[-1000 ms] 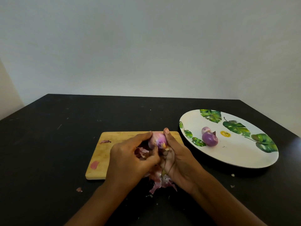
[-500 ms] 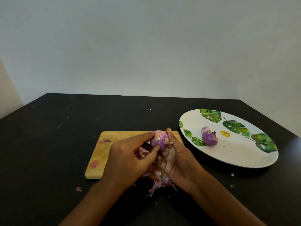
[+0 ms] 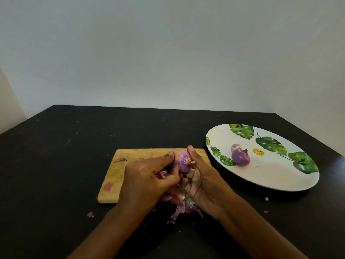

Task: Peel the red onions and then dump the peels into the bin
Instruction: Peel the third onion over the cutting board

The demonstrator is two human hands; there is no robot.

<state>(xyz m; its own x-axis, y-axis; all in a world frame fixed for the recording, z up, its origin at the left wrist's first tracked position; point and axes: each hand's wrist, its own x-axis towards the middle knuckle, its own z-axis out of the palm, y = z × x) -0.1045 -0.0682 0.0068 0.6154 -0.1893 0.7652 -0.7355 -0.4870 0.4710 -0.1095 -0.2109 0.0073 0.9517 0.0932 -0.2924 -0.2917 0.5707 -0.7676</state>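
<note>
A partly peeled red onion (image 3: 182,161) is held between both hands above the wooden cutting board (image 3: 119,171). My left hand (image 3: 145,182) grips it from the left, thumb and fingers curled on it. My right hand (image 3: 203,186) cups it from the right with the thumb up along its side. A heap of loose pink peels (image 3: 182,204) lies under the hands at the board's near edge. Two peeled onions (image 3: 240,157) rest on the white leaf-print plate (image 3: 276,176) to the right. No bin is in view.
The black table (image 3: 56,165) carries stray peel scraps: one piece (image 3: 120,159) and a pink piece (image 3: 108,186) on the board, another (image 3: 90,214) on the table at the left. Small crumbs lie near the plate's front edge. A pale wall stands behind.
The onion has been turned in my hands, showing more purple flesh. My left fingers have shifted over its left side. Both hands stay in the same place.
</note>
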